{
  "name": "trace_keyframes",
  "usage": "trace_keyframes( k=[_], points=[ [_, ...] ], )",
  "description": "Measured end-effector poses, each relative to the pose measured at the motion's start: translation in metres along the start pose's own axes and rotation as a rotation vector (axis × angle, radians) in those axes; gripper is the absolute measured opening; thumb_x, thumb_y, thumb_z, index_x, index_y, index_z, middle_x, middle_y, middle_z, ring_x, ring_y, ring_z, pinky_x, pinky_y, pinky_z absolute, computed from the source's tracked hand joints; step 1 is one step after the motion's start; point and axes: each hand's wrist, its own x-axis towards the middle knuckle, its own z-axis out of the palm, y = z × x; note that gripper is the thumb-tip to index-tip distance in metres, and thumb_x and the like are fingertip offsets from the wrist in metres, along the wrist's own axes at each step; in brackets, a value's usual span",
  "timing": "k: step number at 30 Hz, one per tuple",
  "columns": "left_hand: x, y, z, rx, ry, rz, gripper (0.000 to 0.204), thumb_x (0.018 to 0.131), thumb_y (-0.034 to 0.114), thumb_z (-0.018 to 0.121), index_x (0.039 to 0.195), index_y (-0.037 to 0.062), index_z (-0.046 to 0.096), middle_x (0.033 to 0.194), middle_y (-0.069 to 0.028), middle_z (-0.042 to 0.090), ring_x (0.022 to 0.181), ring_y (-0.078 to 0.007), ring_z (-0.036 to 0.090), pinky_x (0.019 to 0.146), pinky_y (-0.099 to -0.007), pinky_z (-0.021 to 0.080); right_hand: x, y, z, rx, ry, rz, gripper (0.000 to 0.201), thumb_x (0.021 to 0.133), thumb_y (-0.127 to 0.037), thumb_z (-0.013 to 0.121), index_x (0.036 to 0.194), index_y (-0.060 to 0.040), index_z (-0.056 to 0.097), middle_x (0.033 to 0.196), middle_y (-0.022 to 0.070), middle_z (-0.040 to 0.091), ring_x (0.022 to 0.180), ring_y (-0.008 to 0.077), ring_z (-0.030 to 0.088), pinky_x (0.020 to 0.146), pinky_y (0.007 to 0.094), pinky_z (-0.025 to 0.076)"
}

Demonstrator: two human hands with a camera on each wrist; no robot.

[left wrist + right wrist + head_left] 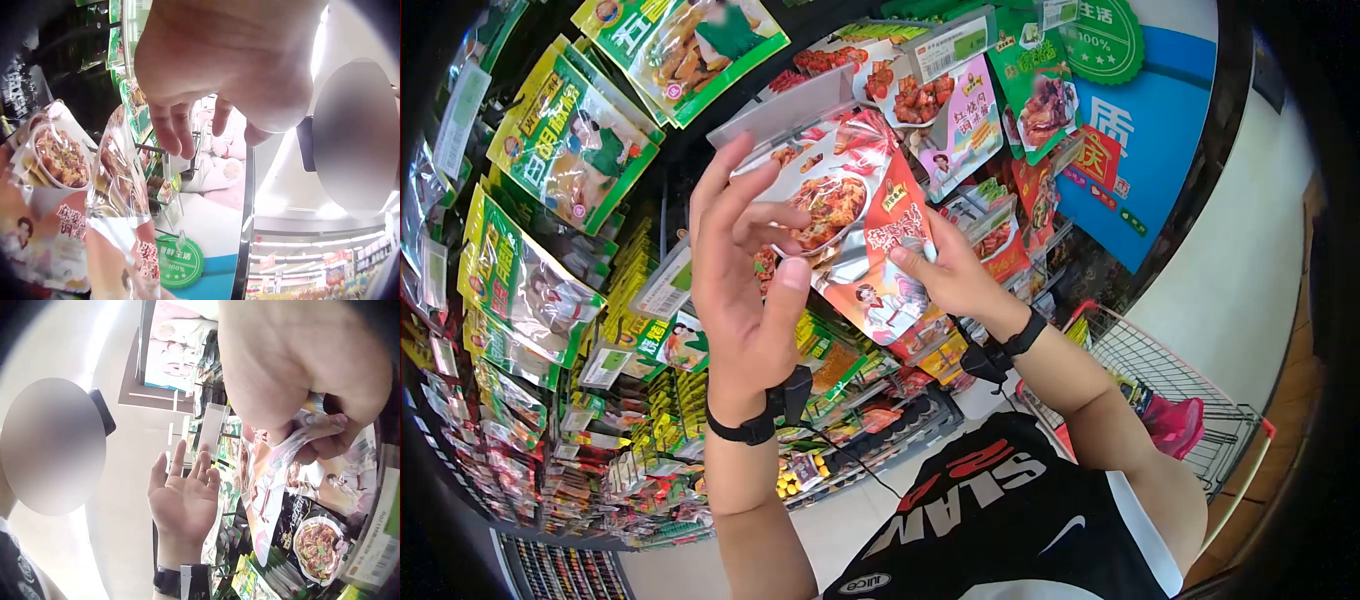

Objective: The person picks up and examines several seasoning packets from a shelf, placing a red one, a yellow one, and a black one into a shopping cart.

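My right hand pinches the edge of a glossy seasoning packet, red and white with a bowl of food and a cartoon figure printed on it. In the right wrist view the thumb and fingers of that hand crease the packet's edge. Near the packet's other side, my left hand is raised with its fingers spread and loosely bent, holding nothing. The left wrist view shows the left hand's fingers hanging down near a clear price-tag holder, with the packet beside a similar one.
Green and yellow packets hang on hooks at the left. Behind the held packet are a pink-and-white packet and a price tag. A blue sign stands at the right, above a shopping cart.
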Motion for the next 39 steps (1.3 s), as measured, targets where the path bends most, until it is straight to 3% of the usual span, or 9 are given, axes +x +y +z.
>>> trace_keyframes(
  k=[6, 15, 18, 21, 28, 32, 33, 35, 39],
  points=[
    [-0.002, 0.002, 0.003, 0.058, -0.013, 0.007, 0.055, 0.093, 0.033, 0.065, 0.138, 0.0029, 0.055, 0.155, -0.0193, 0.037, 0.097, -0.0181, 0.065, 0.081, -0.0311, 0.050, 0.009, -0.002, 0.004, 0.021, 0.000, -0.039, 0.045, 0.100, -0.012, 0.061, 0.141, 0.0011, 0.045, 0.129, 0.0083, 0.062, 0.117, 0.0130, 0.057, 0.102, 0.0332, 0.046],
    [0.000, 0.006, 0.005, 0.143, -0.085, 0.037, 0.076, 0.100, 0.064, 0.042, 0.138, -0.0009, 0.052, 0.158, -0.0217, 0.034, 0.098, -0.0192, 0.066, 0.079, -0.0312, 0.050, 0.013, -0.011, 0.007, 0.053, 0.011, -0.022, 0.043, 0.100, -0.010, 0.061, 0.139, 0.0017, 0.047, 0.125, 0.0083, 0.064, 0.114, 0.0129, 0.059, 0.101, 0.0334, 0.047],
    [-0.003, 0.005, 0.005, 0.089, -0.062, 0.017, 0.073, 0.096, 0.063, 0.050, 0.136, 0.0027, 0.058, 0.156, -0.0202, 0.035, 0.097, -0.0187, 0.064, 0.081, -0.0314, 0.048, 0.014, -0.010, 0.007, 0.060, 0.025, 0.005, 0.041, 0.100, -0.010, 0.061, 0.137, 0.0019, 0.048, 0.123, 0.0077, 0.065, 0.111, 0.0127, 0.060, 0.099, 0.0330, 0.048],
    [-0.003, 0.007, 0.003, 0.155, -0.105, 0.047, 0.078, 0.099, 0.066, 0.042, 0.137, -0.0009, 0.053, 0.158, -0.0215, 0.034, 0.098, -0.0192, 0.066, 0.079, -0.0312, 0.050, 0.013, -0.011, 0.009, 0.093, 0.026, 0.019, 0.039, 0.100, -0.010, 0.061, 0.136, 0.0018, 0.049, 0.122, 0.0075, 0.066, 0.109, 0.0126, 0.061, 0.096, 0.0325, 0.050],
    [-0.035, -0.002, 0.007, 0.015, -0.171, -0.050, 0.062, 0.095, 0.049, 0.061, 0.135, 0.0029, 0.058, 0.154, -0.0235, 0.035, 0.100, -0.0241, 0.066, 0.082, -0.0345, 0.052, 0.022, -0.013, 0.016, 0.009, 0.041, 0.043, 0.037, 0.100, -0.009, 0.062, 0.134, 0.0017, 0.052, 0.121, 0.0076, 0.067, 0.107, 0.0118, 0.061, 0.094, 0.0318, 0.051],
    [-0.067, 0.001, 0.011, -0.014, -0.336, 0.031, 0.038, 0.089, 0.022, 0.072, 0.121, 0.0040, 0.067, 0.144, -0.0232, 0.048, 0.099, -0.0268, 0.068, 0.088, -0.0382, 0.053, 0.032, -0.003, 0.020, 0.059, 0.059, 0.075, 0.035, 0.100, -0.008, 0.062, 0.132, 0.0016, 0.055, 0.119, 0.0069, 0.067, 0.106, 0.0114, 0.061, 0.094, 0.0314, 0.051],
    [-0.074, 0.006, 0.013, -0.106, -0.350, 0.050, 0.028, 0.085, 0.012, 0.074, 0.112, 0.0039, 0.070, 0.134, -0.0212, 0.058, 0.098, -0.0278, 0.068, 0.088, -0.0393, 0.054, 0.035, 0.003, 0.019, 0.060, 0.074, 0.121, 0.034, 0.099, -0.007, 0.062, 0.131, 0.0011, 0.056, 0.119, 0.0066, 0.067, 0.106, 0.0115, 0.062, 0.093, 0.0310, 0.051],
    [-0.098, 0.001, 0.020, -0.214, -0.374, 0.091, 0.018, 0.085, 0.009, 0.073, 0.101, 0.0033, 0.069, 0.114, -0.0143, 0.068, 0.095, -0.0303, 0.069, 0.083, -0.0393, 0.056, 0.039, 0.003, 0.021, -0.029, 0.073, 0.139, 0.034, 0.099, -0.007, 0.062, 0.131, 0.0006, 0.056, 0.119, 0.0063, 0.067, 0.105, 0.0115, 0.062, 0.093, 0.0309, 0.051],
    [-0.149, -0.001, 0.029, -0.376, -0.393, -0.030, 0.011, 0.085, 0.006, 0.073, 0.095, 0.0024, 0.070, 0.096, -0.0116, 0.070, 0.088, -0.0298, 0.069, 0.078, -0.0383, 0.055, 0.041, 0.002, 0.021, -0.124, 0.071, 0.128, 0.035, 0.097, -0.010, 0.066, 0.129, -0.0003, 0.057, 0.119, 0.0049, 0.068, 0.104, 0.0114, 0.062, 0.093, 0.0308, 0.051]
  ],
)
